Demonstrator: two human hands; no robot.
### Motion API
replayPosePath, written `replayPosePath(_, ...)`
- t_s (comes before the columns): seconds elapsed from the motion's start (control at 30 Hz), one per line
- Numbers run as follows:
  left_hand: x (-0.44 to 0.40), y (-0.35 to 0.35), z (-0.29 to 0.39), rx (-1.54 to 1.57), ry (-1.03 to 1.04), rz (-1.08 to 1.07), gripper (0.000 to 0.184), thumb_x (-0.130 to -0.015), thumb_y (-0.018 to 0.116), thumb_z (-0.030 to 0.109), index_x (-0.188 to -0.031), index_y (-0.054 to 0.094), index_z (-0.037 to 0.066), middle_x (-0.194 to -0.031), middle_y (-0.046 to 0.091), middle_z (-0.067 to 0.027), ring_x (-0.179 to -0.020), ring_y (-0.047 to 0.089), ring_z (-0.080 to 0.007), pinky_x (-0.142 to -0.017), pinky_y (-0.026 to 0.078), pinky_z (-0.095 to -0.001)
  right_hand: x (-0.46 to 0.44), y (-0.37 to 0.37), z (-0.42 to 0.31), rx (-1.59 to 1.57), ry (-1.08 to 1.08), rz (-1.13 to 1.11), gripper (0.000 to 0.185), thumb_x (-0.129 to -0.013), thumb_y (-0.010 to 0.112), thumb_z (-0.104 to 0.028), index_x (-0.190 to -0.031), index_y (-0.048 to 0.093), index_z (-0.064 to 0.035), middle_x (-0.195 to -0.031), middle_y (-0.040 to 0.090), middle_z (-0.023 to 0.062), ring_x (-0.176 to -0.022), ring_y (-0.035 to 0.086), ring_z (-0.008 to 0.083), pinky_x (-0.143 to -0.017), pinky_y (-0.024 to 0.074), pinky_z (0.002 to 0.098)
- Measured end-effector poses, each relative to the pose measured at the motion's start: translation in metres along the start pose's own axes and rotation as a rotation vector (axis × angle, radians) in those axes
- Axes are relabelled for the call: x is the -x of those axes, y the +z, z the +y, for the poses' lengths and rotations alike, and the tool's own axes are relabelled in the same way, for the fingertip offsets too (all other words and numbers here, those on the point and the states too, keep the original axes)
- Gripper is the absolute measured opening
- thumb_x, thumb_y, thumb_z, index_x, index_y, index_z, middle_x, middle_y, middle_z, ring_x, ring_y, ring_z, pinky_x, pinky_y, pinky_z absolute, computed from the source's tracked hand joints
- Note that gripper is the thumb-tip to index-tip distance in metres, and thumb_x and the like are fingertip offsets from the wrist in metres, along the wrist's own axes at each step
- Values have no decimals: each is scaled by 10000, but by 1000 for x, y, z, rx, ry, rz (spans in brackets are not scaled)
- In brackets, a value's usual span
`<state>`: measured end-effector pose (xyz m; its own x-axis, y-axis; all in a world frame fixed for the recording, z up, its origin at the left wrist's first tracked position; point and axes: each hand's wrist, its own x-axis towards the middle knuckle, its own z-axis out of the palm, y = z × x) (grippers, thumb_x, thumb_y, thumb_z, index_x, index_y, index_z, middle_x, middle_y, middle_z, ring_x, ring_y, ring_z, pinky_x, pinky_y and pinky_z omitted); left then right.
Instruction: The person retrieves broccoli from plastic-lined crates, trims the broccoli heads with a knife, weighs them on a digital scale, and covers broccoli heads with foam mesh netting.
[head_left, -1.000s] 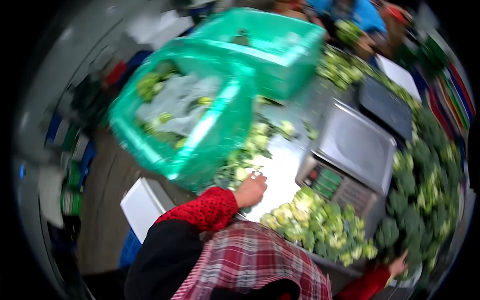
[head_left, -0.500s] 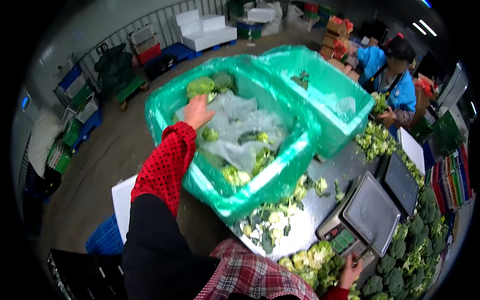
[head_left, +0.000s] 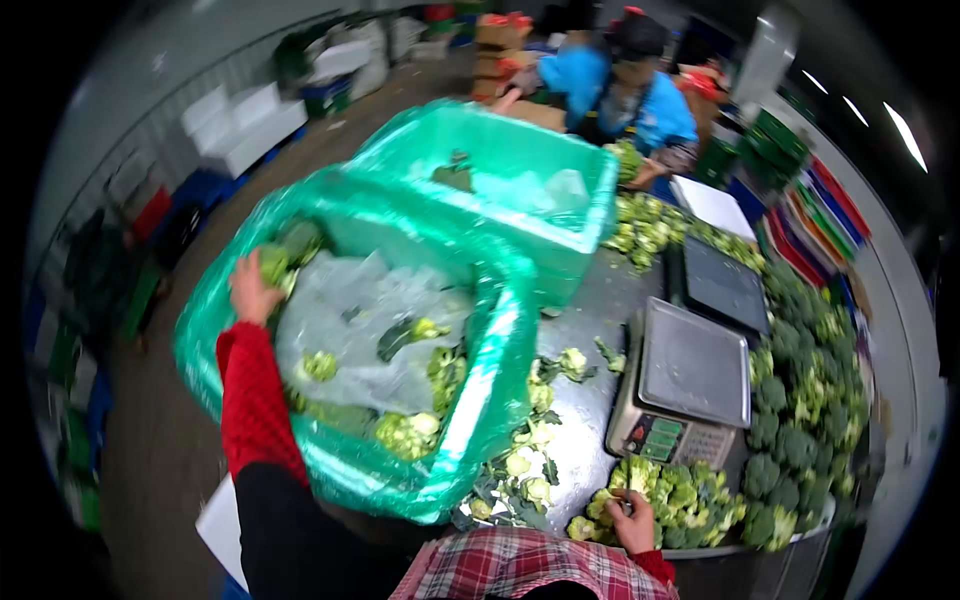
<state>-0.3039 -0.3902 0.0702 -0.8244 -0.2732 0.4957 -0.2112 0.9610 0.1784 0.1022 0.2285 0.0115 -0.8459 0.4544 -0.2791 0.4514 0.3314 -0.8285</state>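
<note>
Left hand (head_left: 252, 290) has shifted from just below the green head (head_left: 272, 264) to its outer side, and the view has swung so that the lined crate (head_left: 487, 345) sits farther toward nine o'clock. Contact is now from the side: thumb and fingers are bent round the head, apparently gripping it, though blur hides how firmly. The head lies at the crate's ten o'clock corner, next to a darker one (head_left: 300, 240) and beside the clear plastic sheet (head_left: 340, 310).

Meanwhile the right hand (head_left: 632, 522) is over the cut florets (head_left: 690, 500), well apart from that head, roughly at its four o'clock. Its fingertips look pinched on a thin dark tool (head_left: 629, 472), possibly a knife. The scale (head_left: 695, 365) stands on the metal surface (head_left: 583, 405) at the right hand's one o'clock.
</note>
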Motion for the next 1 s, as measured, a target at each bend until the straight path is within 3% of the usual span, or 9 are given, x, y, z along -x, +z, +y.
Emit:
replayPosePath(0.23, 26, -58, 54, -64, -100, 285, 853, -502, 892, 205, -1258, 515, 89, -1151, 564, -134, -1038, 561, -386, -832, 513, -464, -4, 20, -3, -19, -195, -148, 303, -835, 715, -188, -1069, 670, 0, -794, 686, 101, -729, 639, 165, -692, 504, 301)
replayPosePath(0.33, 53, -73, 65, 830, -300, 245, 710, -628, 872, 234, -1207, 535, -1, -1069, 625, -135, -921, 625, -280, -806, 517, -369, -9, 8, -1, -49, -232, -160, 301, -842, 692, -167, -1091, 664, -1, -800, 668, 68, -739, 611, 137, -697, 491, 285)
replayPosePath(0.4, 107, -127, 141, 1302, -363, 93, 623, -706, 830, 207, -1209, 531, -7, -1062, 618, -109, -910, 623, -207, -789, 517, -308, -12, -8, -20, 46, -232, -203, 306, -855, 656, -141, -1124, 651, 4, -864, 680, 72, -803, 615, 141, -742, 491, 281)
replayPosePath(0.57, 229, -181, 268, 1854, -330, -375, 564, -762, 733, 161, -1242, 504, -27, -1127, 622, -101, -995, 616, -197, -906, 490, -331, -35, -19, -92, -102, -739, -93, 296, -838, 637, 3, -1134, 625, 10, -984, 668, 149, -861, 660, 219, -730, 517, 323)
replayPosePath(0.63, 281, -185, 301, 1886, -425, -511, 592, -763, 723, 158, -1270, 483, -32, -1175, 609, -112, -1051, 599, -197, -952, 465, -331, -45, -27, -113, -39, -1139, -31, 383, -760, 637, 94, -1131, 619, 0, -1034, 640, 165, -862, 667, 259, -675, 532, 297)
replayPosePath(0.73, 344, -172, 323, 1825, -611, -672, 619, -768, 742, 153, -1267, 435, -48, -1173, 587, -141, -1077, 577, -198, -958, 456, -333, -50, -27, -100, 52, -1126, -151, 412, -773, 650, 52, -1171, 621, -49, -1156, 605, 162, -739, 686, 250, -618, 544, 315)
replayPosePath(0.77, 364, -165, 325, 1760, -680, -695, 613, -768, 752, 150, -1251, 433, -52, -1154, 587, -147, -1058, 583, -197, -944, 465, -333, -49, -27, -84, 71, -936, -322, 421, -806, 617, 37, -1221, 590, -28, -1192, 598, 182, -1009, 633, 323, -807, 514, 329)
replayPosePath(0.9, 413, -143, 328, 1369, -859, -743, 603, -744, 803, 137, -1156, 395, -31, -1056, 567, -145, -996, 601, -207, -831, 520, -310, -43, -16, -14, 335, -839, -469, 404, -842, 600, -48, -1240, 594, -117, -1176, 605, 122, -733, 652, 284, -630, 528, 349)
replayPosePath(1.0, 444, -120, 320, 1371, -869, -670, 633, -730, 821, 121, -1144, 364, -21, -1076, 532, -150, -981, 591, -197, -820, 518, -302, -33, -2, 27, 340, -875, -432, 362, -849, 614, -99, -1207, 581, -147, -947, 592, 82, -619, 617, 293, -544, 516, 390)
